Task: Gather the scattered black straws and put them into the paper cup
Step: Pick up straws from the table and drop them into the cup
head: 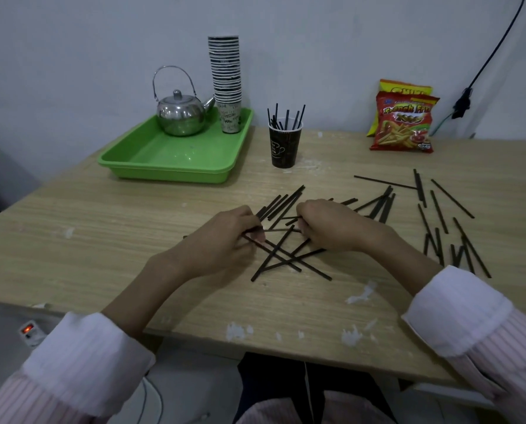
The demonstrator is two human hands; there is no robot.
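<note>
While thin black plastic straws (289, 255) lie crisscrossed mid-table, well short of the dark paper cup (285, 145), the left hand (225, 240) and right hand (332, 224) pinch some together; light, stiff, probably slippery, they seem best gripped mid-length.

Cup (285, 148) right of tray (151, 154); straws (439, 209) before it; snack bags (404, 120) far right

A wooden table (87, 240) carries a green tray (169, 160), a black cup (284, 145), two snack bags (404, 120) by the wall, scattered straws (439, 212), and white flecks (359, 296).
</note>
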